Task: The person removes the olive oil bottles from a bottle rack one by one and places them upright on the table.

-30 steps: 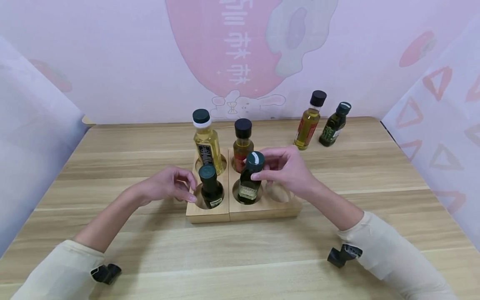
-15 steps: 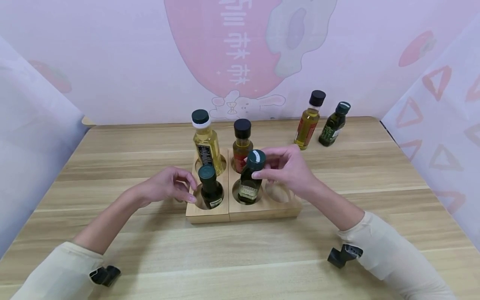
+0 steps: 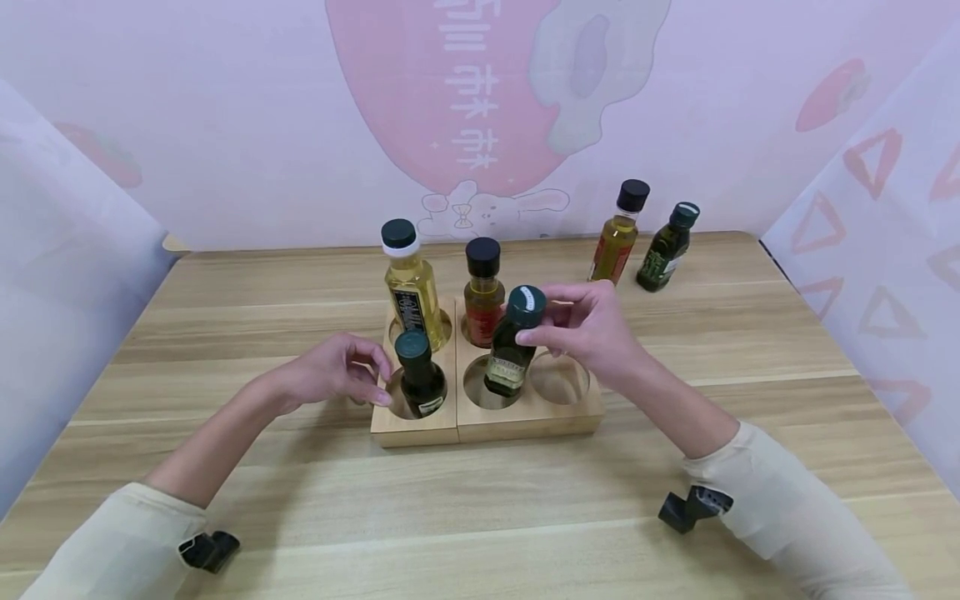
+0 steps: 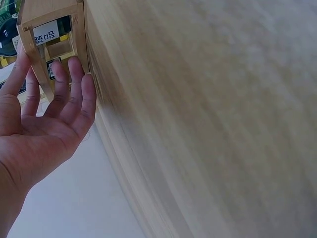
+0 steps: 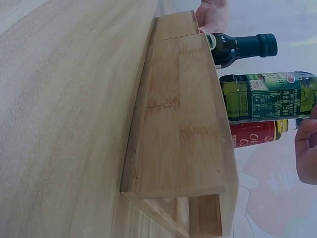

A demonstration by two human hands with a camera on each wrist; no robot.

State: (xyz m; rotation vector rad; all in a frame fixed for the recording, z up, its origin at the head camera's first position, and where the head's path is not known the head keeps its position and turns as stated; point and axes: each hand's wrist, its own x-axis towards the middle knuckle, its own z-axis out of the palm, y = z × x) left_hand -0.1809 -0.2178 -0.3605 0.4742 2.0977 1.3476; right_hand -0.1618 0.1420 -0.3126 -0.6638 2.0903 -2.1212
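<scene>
- Nearest is the wooden rack (image 3: 525,429), its front face towards the person on the table (image 3: 480,508). It looks light enough to shift, so a steadying touch is worth having.
- The left hand (image 3: 341,371) is at the rack's left end, fingers loosely bent and parted, holding no bottle. Whether the fingertips press the wood I cannot tell; light contact there should be enough.
- Just beside it, a dark narrow-necked bottle (image 3: 424,383) sits in the front-left hole. Sideways drift with the held one could knock it.
- The green-capped bottle (image 3: 508,367) is over the front-middle hole (image 3: 474,385), its base seemingly just above the rim, its top leaning a little right. Best to stand it straighter, so the base does not catch the edge.
- The right hand (image 3: 592,329) pinches that bottle high, thumb and fingers closed round it at the cap and neck. So high a hold lets the heavy bottom swing; slow, vertical movement suits it.
- Right of it, the front-right hole (image 3: 558,385) is bare.
- Close behind stands a red-labelled bottle (image 3: 483,317); leave a gap there.
- Farthest, an amber bottle (image 3: 615,247) and a small dark bottle (image 3: 662,262) stand well apart from the rack.
</scene>
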